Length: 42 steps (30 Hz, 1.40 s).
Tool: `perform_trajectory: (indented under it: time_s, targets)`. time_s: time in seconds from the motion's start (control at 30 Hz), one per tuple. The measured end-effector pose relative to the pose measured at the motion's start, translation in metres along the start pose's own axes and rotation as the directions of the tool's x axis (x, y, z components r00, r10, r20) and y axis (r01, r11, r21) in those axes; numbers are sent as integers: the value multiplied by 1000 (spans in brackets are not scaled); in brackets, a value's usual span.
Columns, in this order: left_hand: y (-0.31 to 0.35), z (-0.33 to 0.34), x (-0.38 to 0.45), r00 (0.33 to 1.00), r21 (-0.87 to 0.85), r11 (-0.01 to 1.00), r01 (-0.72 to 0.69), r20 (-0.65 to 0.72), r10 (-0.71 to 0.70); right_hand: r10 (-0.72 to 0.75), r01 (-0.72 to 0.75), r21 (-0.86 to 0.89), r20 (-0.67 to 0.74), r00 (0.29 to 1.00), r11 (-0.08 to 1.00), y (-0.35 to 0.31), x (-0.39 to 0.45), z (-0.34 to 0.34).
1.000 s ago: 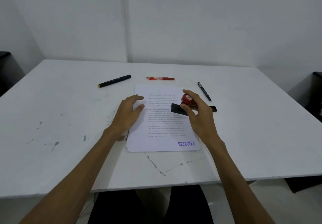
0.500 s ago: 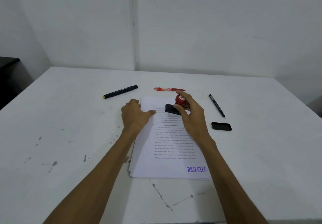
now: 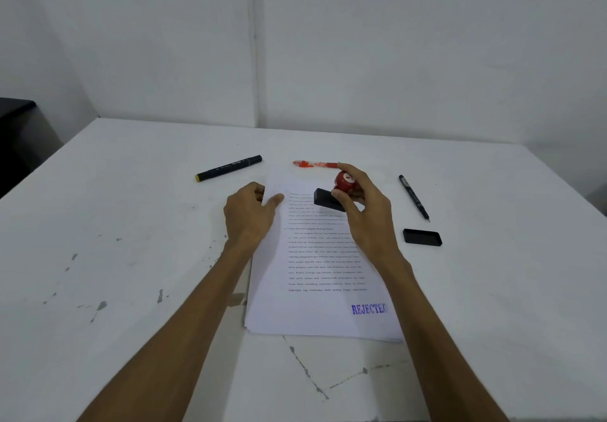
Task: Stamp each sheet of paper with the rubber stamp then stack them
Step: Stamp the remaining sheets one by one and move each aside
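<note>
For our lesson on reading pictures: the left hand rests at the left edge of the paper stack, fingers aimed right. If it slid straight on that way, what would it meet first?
Probably the rubber stamp held by the right hand. The left hand points across the paper stack toward the stamp's black base, though whether that base touches the paper is unclear.

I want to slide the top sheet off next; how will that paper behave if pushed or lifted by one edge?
The top sheet looks thin, so it would probably flop and bend if lifted by one edge. It lies flat on a stack, so a sideways push likely slides it easily. The left hand resting on its left edge may hold it steady.
</note>
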<state>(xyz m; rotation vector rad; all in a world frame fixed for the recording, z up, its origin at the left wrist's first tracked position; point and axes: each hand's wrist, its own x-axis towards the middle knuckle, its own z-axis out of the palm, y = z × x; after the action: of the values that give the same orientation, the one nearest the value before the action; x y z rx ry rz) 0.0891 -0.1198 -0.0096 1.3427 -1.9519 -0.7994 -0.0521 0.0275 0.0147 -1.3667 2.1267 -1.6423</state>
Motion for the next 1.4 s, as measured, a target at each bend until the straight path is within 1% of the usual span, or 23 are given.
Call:
perform_trajectory:
  time_s: [0.2, 0.3, 0.4, 0.57, 0.7, 0.93, 1.17, 1.4]
  targets:
    - [1, -7, 0, 998, 25, 999, -34, -47, 35, 15, -15, 11, -4, 1000, 1000, -1, -3, -2]
    - [2, -11, -3, 994, 67, 997, -50, -97, 57, 24, -24, 22, -9, 1000, 999, -4, -5, -3]
    - [-3, -16, -4, 990, 82, 996, -19, -140, 30, 17, -17, 31, -13, 1000, 999, -8, -6, -4]
    - [-16, -31, -6, 984, 45, 999, 10, -180, -2, 5, -5, 49, -11, 1000, 999, -16, -10, 1]
    - [-33, -53, -7, 977, 41, 999, 25, -213, -16, -13, 12, 68, 9, 1000, 998, -27, -18, 12]
    - [-78, -105, -13, 960, 94, 993, 65, -276, -37, -29, 21, 119, 70, 997, 993, -51, -36, 44]
    - [-127, -158, -28, 946, 173, 977, 126, -317, -66, -26, 7, 130, 141, 990, 992, -68, -53, 87]
    - [-157, -198, -34, 920, 218, 958, 186, -382, -91, -46, 26, 103, 201, 979, 994, -79, -63, 118]
